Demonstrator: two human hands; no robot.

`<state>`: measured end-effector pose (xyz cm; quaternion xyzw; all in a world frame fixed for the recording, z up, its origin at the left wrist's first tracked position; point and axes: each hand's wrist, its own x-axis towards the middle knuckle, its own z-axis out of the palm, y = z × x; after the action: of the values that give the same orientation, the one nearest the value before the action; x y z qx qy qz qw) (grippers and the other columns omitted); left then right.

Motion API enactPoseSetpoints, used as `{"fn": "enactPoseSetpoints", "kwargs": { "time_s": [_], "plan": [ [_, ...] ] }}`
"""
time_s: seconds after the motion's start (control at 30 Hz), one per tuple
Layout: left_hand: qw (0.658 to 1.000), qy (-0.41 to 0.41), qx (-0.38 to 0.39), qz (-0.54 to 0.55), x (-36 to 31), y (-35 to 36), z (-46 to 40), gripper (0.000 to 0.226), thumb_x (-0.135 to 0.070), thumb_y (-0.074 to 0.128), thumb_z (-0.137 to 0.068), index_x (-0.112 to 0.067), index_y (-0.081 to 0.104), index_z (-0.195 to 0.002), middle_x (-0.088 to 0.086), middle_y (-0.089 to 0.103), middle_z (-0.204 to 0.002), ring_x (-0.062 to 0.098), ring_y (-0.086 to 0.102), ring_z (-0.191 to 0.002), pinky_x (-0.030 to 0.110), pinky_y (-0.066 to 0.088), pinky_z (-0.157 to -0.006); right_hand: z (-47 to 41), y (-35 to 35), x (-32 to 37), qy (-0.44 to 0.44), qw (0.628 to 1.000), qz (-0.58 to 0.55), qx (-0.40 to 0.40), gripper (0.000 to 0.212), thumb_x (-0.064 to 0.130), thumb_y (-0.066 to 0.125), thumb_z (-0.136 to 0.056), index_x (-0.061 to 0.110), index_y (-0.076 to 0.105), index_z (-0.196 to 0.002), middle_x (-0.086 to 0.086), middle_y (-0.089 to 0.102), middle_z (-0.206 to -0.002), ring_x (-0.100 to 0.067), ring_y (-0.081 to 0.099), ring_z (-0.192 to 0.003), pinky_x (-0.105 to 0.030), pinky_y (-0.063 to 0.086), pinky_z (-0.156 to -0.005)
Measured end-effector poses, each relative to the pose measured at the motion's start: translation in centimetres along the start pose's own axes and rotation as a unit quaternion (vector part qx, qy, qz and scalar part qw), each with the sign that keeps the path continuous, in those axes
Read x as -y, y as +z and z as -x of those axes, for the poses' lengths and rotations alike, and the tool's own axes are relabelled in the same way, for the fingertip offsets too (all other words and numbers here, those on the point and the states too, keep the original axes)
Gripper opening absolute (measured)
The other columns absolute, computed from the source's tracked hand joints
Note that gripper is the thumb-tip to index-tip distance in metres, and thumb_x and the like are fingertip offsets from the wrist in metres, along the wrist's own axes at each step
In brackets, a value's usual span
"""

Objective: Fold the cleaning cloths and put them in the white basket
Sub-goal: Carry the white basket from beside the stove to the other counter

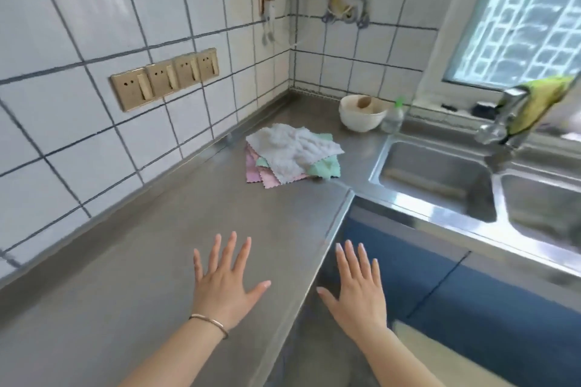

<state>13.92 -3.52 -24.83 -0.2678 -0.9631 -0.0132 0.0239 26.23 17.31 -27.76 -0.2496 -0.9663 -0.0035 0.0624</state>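
Head view: steel bench [176, 248] runs along a tiled wall to a corner, with a double sink [440, 185] on the right. Cloths [290, 155] lie in a loose heap near the corner (white on top, pink and green beneath), well apart from both hands. Behind them sits a white bowl [361, 116], possibly holding something. Left hand [221, 283] is spread flat over the bench; right hand [361, 289], also spread and empty, hovers past the bench edge.
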Motion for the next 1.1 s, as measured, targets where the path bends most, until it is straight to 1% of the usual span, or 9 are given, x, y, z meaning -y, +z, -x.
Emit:
{"fn": "enactPoseSetpoints", "kwargs": {
  "time_s": [0.13, 0.23, 0.3, 0.4, 0.5, 0.57, 0.67, 0.8, 1.1],
  "plan": [
    [0.991, 0.129, 0.017, 0.006, -9.1, 0.0, 1.1, 0.084, -0.08, 0.031, -0.067, -0.026, 0.054, -0.127, 0.004, 0.058, -0.133, 0.026, 0.032, -0.128, 0.048, -0.007, -0.111, 6.8, -1.7, -7.2, 0.113, 0.994, 0.009, 0.006, 0.082, 0.064, 0.033, -0.071, 0.018, 0.036, -0.138, -0.005, 0.049, -0.141, -0.027, 0.022, -0.138, -0.04, 0.002, -0.112],
    [0.975, 0.219, 0.037, 0.004, -15.8, -0.8, 4.1, 0.083, -0.078, 0.03, -0.068, -0.025, 0.055, -0.128, 0.005, 0.057, -0.134, 0.03, 0.041, -0.13, 0.048, -0.015, -0.112, 13.3, -3.2, -12.7, 0.211, 0.977, 0.027, -0.027, 0.081, 0.062, 0.036, -0.07, 0.017, 0.035, -0.138, -0.006, 0.047, -0.142, -0.022, -0.005, -0.146, -0.041, 0.001, -0.113],
    [0.965, 0.258, 0.043, -0.008, -19.5, -1.2, 6.4, 0.081, -0.077, 0.02, -0.075, -0.027, 0.054, -0.128, 0.005, 0.057, -0.134, 0.031, 0.047, -0.129, 0.051, -0.011, -0.112, 17.7, -4.4, -15.7, 0.254, 0.966, 0.037, -0.042, 0.081, 0.06, 0.041, -0.069, 0.016, 0.037, -0.137, -0.008, 0.047, -0.142, -0.021, -0.013, -0.145, -0.042, 0.001, -0.113],
    [0.948, 0.315, 0.039, 0.016, -26.3, -3.6, 10.9, 0.084, -0.076, 0.007, -0.077, -0.029, 0.054, -0.129, 0.005, 0.055, -0.135, 0.03, 0.045, -0.13, 0.056, 0.011, -0.107, 25.4, -7.7, -20.3, 0.326, 0.941, 0.058, -0.069, 0.08, 0.062, 0.036, -0.071, 0.017, 0.036, -0.137, -0.009, 0.048, -0.142, -0.028, 0.009, -0.144, -0.046, 0.008, -0.112],
    [0.916, 0.397, 0.026, 0.05, -33.5, -6.1, 17.0, 0.095, -0.077, 0.001, -0.062, -0.035, 0.012, -0.147, -0.002, 0.011, -0.158, 0.024, 0.001, -0.147, 0.053, -0.005, -0.114, 33.3, -11.9, -24.2, 0.39, 0.913, 0.081, -0.09, 0.079, 0.059, 0.042, -0.07, 0.015, 0.037, -0.135, -0.013, 0.05, -0.138, -0.033, 0.031, -0.131, -0.05, 0.017, -0.106],
    [0.888, 0.454, 0.027, 0.07, -38.3, -7.7, 21.4, 0.091, -0.077, 0.004, -0.067, -0.035, 0.001, -0.147, -0.006, -0.001, -0.159, 0.021, -0.01, -0.146, 0.051, -0.01, -0.114, 38.6, -14.2, -26.5, 0.441, 0.888, 0.088, -0.101, 0.082, 0.058, 0.052, -0.066, 0.014, 0.043, -0.135, -0.014, 0.05, -0.139, -0.033, 0.033, -0.131, -0.049, 0.018, -0.105],
    [0.854, 0.51, 0.014, 0.106, -45.1, -10.6, 27.1, 0.079, -0.07, 0.029, -0.083, -0.034, 0.002, -0.147, -0.005, 0.002, -0.159, 0.021, -0.007, -0.147, 0.051, -0.002, -0.119, 45.7, -17.6, -29.5, 0.505, 0.852, 0.087, -0.107, 0.082, 0.059, 0.047, -0.072, 0.016, 0.037, -0.141, -0.012, 0.04, -0.147, -0.032, 0.025, -0.139, -0.048, 0.019, -0.112],
    [0.819, 0.558, 0.009, 0.135, -53.2, -12.5, 33.3, 0.077, -0.067, 0.036, -0.084, -0.034, 0.008, -0.147, -0.003, 0.012, -0.157, 0.023, 0.002, -0.146, 0.053, 0.0, -0.119, 53.4, -20.9, -34.3, 0.551, 0.825, 0.062, -0.108, 0.079, 0.055, 0.036, -0.089, 0.019, 0.0, -0.15, -0.007, 0.002, -0.159, -0.025, -0.005, -0.146, -0.044, -0.001, -0.117],
    [0.779, 0.61, -0.034, 0.141, -71.8, -14.1, 38.2, 0.074, -0.064, 0.038, -0.084, -0.032, 0.012, -0.146, -0.001, 0.024, -0.152, 0.023, 0.012, -0.144, 0.053, 0.01, -0.117, 58.9, -22.6, -49.3, 0.602, 0.789, 0.045, -0.119, 0.075, 0.05, 0.039, -0.091, 0.016, 0.005, -0.15, -0.006, 0.008, -0.159, -0.023, -0.002, -0.146, -0.041, 0.008, -0.12]
  ]
}}
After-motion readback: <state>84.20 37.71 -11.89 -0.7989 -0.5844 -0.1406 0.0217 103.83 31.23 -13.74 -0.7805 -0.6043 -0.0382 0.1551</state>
